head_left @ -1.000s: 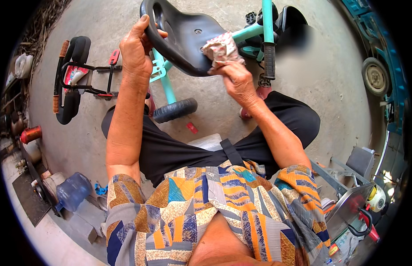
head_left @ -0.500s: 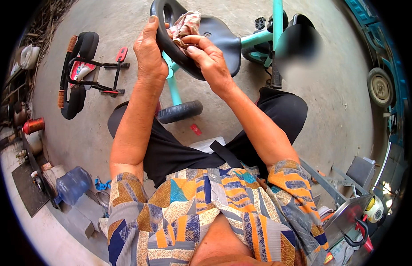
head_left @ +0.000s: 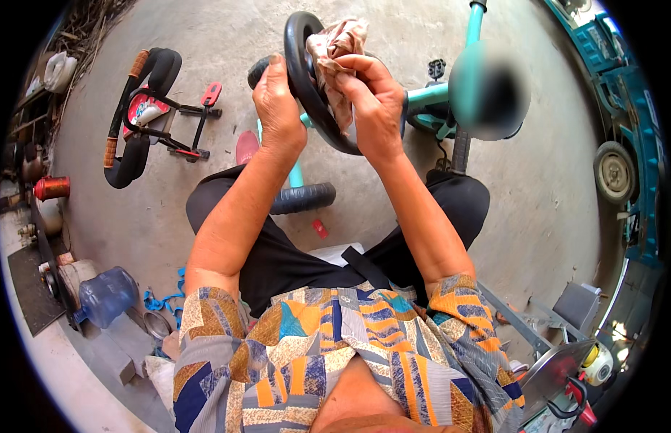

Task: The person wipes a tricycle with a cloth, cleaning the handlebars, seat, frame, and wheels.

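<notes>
My left hand (head_left: 279,112) is closed around the left rim of a black, ring-shaped seat back (head_left: 297,61), its thumb pointing up and its fingers hidden behind. From the right, my right hand (head_left: 379,108) pinches a crumpled, pale cloth with reddish marks (head_left: 341,40) and presses it against the ring's inner edge. The seat belongs to a small teal-framed ride-on cycle (head_left: 428,95), which stands between and beyond my knees. One of its black wheels (head_left: 304,198) rests on the floor below my hands.
On the concrete floor at left lies a black padded child seat frame (head_left: 137,115). A blue water jug (head_left: 108,296) is at lower left, near blue strapping (head_left: 162,299). A teal vehicle (head_left: 642,144) lines the right edge. Lower right holds a metal stand (head_left: 559,368). A blurred patch hides part of the cycle.
Both hands and the ring have shifted right in the picture, and the ring is seen more upright. The cloth has moved along with my right hand and now hangs lower through the ring.
</notes>
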Demonstrator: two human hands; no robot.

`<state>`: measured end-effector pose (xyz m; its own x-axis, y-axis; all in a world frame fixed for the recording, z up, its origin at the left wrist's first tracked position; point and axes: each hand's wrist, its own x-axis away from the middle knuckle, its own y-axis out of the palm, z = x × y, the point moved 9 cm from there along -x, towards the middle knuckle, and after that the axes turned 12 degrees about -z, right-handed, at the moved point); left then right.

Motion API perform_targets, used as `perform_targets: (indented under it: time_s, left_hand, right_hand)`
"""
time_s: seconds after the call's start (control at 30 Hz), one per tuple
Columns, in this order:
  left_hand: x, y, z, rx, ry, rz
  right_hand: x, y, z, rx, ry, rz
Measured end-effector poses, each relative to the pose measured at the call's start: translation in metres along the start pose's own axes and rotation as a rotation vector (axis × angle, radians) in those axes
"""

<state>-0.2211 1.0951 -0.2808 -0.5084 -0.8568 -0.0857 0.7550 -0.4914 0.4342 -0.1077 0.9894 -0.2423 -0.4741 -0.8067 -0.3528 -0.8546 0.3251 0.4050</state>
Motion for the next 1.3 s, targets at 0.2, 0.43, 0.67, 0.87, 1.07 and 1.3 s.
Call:
perform_targets:
  time_s: [0.2,0.43,0.67,0.87,1.07,1.3]
  left_hand:
    - [0.006,0.015,0.007,-0.304,0.222,-0.222]
    - [0.011,0.024,-0.002,0.156,-0.049,-0.063]
    - [0.022,0.055,0.011,-0.064,-0.051,-0.146]
    - [0.023,0.053,0.009,-0.07,-0.078,-0.143]
    - [0.023,0.056,0.009,-0.133,-0.065,-0.147]
    - [0.021,0.051,0.004,-0.134,-0.063,-0.17]
  right_hand:
    - [-0.002,0.066,-0.039,0.845,-0.442,-0.442]
    - [-0.081,0.059,-0.006,1.146,-0.694,-0.534]
    - [-0.115,-0.03,0.051,0.629,0.366,-0.255]
    - [-0.092,-0.13,0.111,1.325,0.287,-0.299]
    - [-0.07,-0.225,0.128,1.422,0.779,-0.205]
    - [-0.081,-0.128,0.095,1.623,0.21,-0.19]
